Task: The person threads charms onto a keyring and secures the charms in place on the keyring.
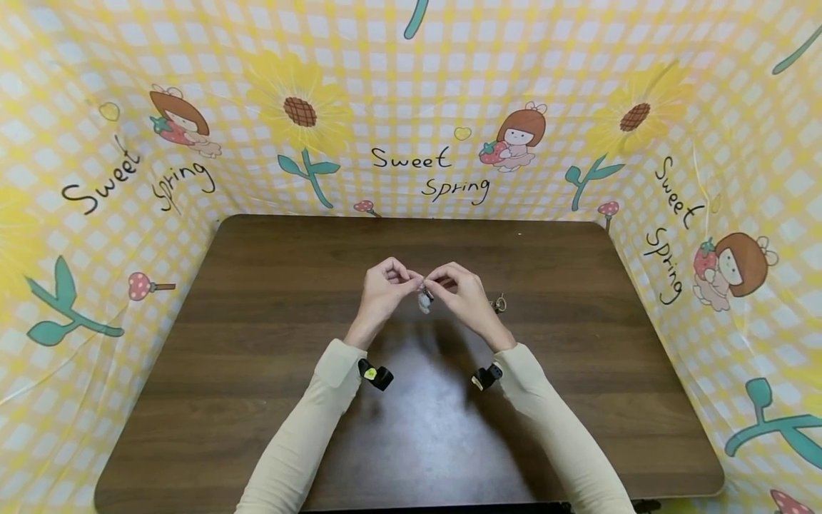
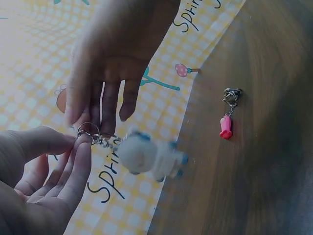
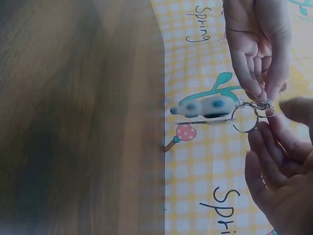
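A keychain with a small white-and-blue figure point(image 2: 146, 156) hangs between the two hands, held above the table. My left hand point(image 1: 383, 289) pinches its metal ring point(image 2: 88, 130) between thumb and fingers. From the other side, my right hand point(image 1: 464, 294) holds the ring end with thumb and fingertips. A short chain joins the figure to the rings, and a larger ring point(image 3: 244, 120) dangles beside it in the right wrist view. Next to the figure runs a thin dark strip point(image 3: 205, 122), seen edge-on; its kind is unclear. The figure is blurred.
On the brown wooden table point(image 1: 276, 428) lies a second keychain point(image 1: 499, 305), beyond the right wrist. It carries a pink charm point(image 2: 226, 127). A yellow checked cloth point(image 1: 411, 93) with printed flowers and figures surrounds the table's back and sides.
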{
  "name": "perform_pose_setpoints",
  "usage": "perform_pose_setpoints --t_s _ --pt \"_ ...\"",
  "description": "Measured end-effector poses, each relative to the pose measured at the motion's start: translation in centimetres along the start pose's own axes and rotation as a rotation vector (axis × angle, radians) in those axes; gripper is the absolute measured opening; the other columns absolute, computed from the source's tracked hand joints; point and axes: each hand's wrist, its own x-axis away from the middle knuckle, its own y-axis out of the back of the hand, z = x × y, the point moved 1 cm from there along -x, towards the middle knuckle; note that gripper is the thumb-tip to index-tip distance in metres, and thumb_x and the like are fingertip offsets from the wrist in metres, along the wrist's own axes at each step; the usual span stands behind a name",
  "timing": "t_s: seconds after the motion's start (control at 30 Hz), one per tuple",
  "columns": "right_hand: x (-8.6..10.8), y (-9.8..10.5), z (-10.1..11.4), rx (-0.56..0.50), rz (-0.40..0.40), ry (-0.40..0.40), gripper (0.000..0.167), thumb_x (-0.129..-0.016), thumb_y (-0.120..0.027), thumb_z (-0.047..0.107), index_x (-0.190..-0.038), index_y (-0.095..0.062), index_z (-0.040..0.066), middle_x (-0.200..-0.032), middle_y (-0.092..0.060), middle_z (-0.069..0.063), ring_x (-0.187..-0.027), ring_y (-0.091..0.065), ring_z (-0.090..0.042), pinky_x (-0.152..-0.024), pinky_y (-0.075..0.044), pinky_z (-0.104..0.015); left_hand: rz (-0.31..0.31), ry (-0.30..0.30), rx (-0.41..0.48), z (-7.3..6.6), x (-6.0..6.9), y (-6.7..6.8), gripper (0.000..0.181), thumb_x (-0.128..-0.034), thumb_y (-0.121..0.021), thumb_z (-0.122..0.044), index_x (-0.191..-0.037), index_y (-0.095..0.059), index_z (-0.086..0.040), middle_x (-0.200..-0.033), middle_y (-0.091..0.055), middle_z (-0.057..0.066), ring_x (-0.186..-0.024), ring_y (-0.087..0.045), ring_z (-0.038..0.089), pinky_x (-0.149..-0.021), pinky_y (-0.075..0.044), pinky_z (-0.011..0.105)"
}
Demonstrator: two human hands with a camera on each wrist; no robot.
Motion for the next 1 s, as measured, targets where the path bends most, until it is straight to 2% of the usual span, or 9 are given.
perform_pose_setpoints --t_s 0.13,0.27,0.37,0.5,0.67,0.83,1.0 --pt "0.0 -0.1 0.0 0.016 -0.039 0.046 0.005 -0.097 -0.078 0.005 -0.095 -0.077 0.000 -0.096 -0.073 -0.009 -0.087 -0.070 -0.024 -0.079 -0.061 -0.045 0.014 -0.011 -0.041 -0.1 -0.1 0.1 0.028 -0.0891 -0.076 0.013 -0.079 -0.056 -0.004 -0.091 -0.078 0.018 -0.076 -0.072 0.010 -0.067 -0.055 0.020" --pt "0.1 -0.2 -0.1 0.014 -0.095 0.054 0.005 -0.096 -0.077 0.001 -0.092 -0.076 0.000 -0.093 -0.072 -0.011 -0.083 -0.070 -0.025 -0.076 -0.060 -0.040 0.036 -0.032 -0.089 0.0 -0.2 0.2 0.029 -0.0892 -0.077 0.012 -0.077 -0.057 -0.005 -0.091 -0.078 0.017 -0.077 -0.072 0.010 -0.066 -0.052 0.019" --pt "0.2 -0.4 -0.2 -0.009 -0.097 0.020 0.004 -0.097 -0.075 0.000 -0.094 -0.073 0.000 -0.094 -0.071 -0.013 -0.083 -0.069 -0.026 -0.076 -0.058 -0.031 0.053 -0.036 -0.091 0.2 -0.3 0.4 0.029 -0.0889 -0.077 0.012 -0.077 -0.057 -0.005 -0.090 -0.078 0.016 -0.077 -0.072 0.010 -0.066 -0.052 0.019" --pt "0.4 -0.7 -0.3 -0.117 -0.069 -0.061 0.006 -0.101 -0.070 0.001 -0.099 -0.070 -0.005 -0.094 -0.070 -0.017 -0.084 -0.067 -0.029 -0.075 -0.053 -0.023 0.074 -0.043 -0.068 0.4 -0.3 0.5 0.027 -0.0892 -0.076 0.013 -0.079 -0.056 -0.003 -0.091 -0.077 0.017 -0.079 -0.071 0.011 -0.069 -0.054 0.019" --pt "0.6 -0.8 -0.3 -0.237 -0.064 -0.133 0.010 -0.105 -0.065 0.002 -0.104 -0.068 -0.007 -0.094 -0.070 -0.019 -0.086 -0.067 -0.026 -0.076 -0.053 -0.022 0.082 -0.050 -0.045 0.6 -0.1 0.3 0.019 -0.0907 -0.077 0.010 -0.089 -0.060 0.002 -0.094 -0.077 0.017 -0.081 -0.071 0.010 -0.074 -0.054 0.020" --pt "0.4 -0.7 0.0 -0.282 -0.082 -0.159 0.013 -0.106 -0.064 0.004 -0.106 -0.068 -0.008 -0.095 -0.071 -0.017 -0.085 -0.065 -0.014 -0.076 -0.054 -0.023 0.096 -0.042 -0.093 1.0 0.2 0.4 0.012 -0.0934 -0.078 0.003 -0.100 -0.068 0.004 -0.095 -0.075 0.011 -0.084 -0.070 0.011 -0.075 -0.053 0.020" --pt "0.4 -0.6 0.2 -0.301 -0.089 -0.180 0.014 -0.106 -0.065 0.006 -0.107 -0.068 -0.008 -0.096 -0.071 -0.015 -0.084 -0.064 -0.011 -0.076 -0.054 -0.025 0.146 -0.051 -0.137 1.2 0.3 0.3 0.014 -0.0944 -0.079 -0.003 -0.104 -0.072 0.005 -0.097 -0.075 0.009 -0.087 -0.070 0.012 -0.080 -0.056 0.021"
